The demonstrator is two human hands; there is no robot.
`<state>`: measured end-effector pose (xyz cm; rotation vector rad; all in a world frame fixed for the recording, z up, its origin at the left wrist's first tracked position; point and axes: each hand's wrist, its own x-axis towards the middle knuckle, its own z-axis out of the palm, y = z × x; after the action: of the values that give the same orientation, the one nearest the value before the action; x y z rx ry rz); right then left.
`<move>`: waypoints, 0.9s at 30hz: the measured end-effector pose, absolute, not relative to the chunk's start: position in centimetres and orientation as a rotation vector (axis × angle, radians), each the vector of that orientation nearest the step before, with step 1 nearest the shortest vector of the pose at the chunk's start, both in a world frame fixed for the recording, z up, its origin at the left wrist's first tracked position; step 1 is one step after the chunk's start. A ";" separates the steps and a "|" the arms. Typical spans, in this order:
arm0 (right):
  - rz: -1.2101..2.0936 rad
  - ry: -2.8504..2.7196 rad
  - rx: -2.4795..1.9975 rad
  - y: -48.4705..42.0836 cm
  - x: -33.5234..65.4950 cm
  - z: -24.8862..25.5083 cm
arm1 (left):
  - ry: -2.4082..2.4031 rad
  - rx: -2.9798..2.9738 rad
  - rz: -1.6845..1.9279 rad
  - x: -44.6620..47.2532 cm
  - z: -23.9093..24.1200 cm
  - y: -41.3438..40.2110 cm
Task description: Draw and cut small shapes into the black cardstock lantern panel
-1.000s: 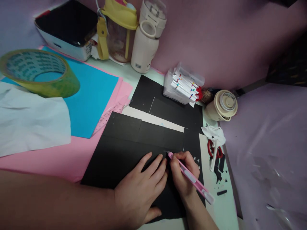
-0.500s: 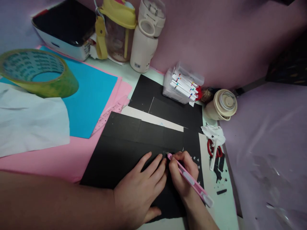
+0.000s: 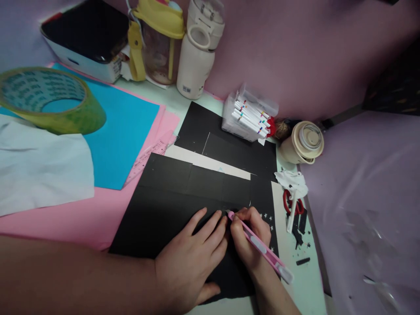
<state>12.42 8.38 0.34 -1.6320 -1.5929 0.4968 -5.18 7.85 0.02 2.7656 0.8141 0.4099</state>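
Observation:
My left hand (image 3: 188, 262) lies flat on a sheet of black paper (image 3: 170, 197), fingers stretched out and pressing it down. Right beside it my right hand (image 3: 249, 238) is closed round a pink utility knife (image 3: 260, 247), whose tip touches the black paper just past my left fingertips. Small cut-out star shapes (image 3: 267, 218) show in the black paper to the right of my right hand.
Blue paper (image 3: 124, 127) and pink paper (image 3: 82, 218) lie to the left, with a tape roll (image 3: 52, 100), white sheet (image 3: 42, 166) and pink ruler (image 3: 149, 157). At the back stand bottles (image 3: 193, 57), a marker box (image 3: 249, 116) and a cream lid (image 3: 303, 142). Red scissors (image 3: 292, 203) and black scraps lie right.
The knife tip and my right hand have crept slightly down and left along the paper. My left hand has stayed put.

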 end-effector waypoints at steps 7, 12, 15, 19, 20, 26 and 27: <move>0.575 -1.276 -1.592 8.2 12.8 1.3 | 0.820 2.779 0.396 -5.3 0.1 7.8; 0.866 -1.291 -1.693 8.5 13.7 3.1 | 0.811 2.780 0.369 -5.3 0.2 8.0; 0.907 -1.384 -1.675 8.8 14.0 3.4 | 0.809 2.779 0.368 -5.3 0.2 8.0; 0.853 -1.520 -1.510 8.8 14.1 2.4 | 0.798 2.787 0.371 -5.3 0.3 8.0; 0.830 -1.550 -1.465 8.7 14.1 2.2 | 0.793 2.790 0.370 -5.3 0.3 8.0; 0.710 -1.677 -1.402 8.2 14.2 1.4 | 0.781 2.823 0.359 -5.4 0.5 8.3; 0.699 -1.678 -1.411 8.2 14.2 1.3 | 0.779 2.827 0.358 -5.4 0.5 8.4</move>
<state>14.16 8.21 1.34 -1.4106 -1.6782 0.6994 -5.44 8.35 0.49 2.8271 0.7787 0.3584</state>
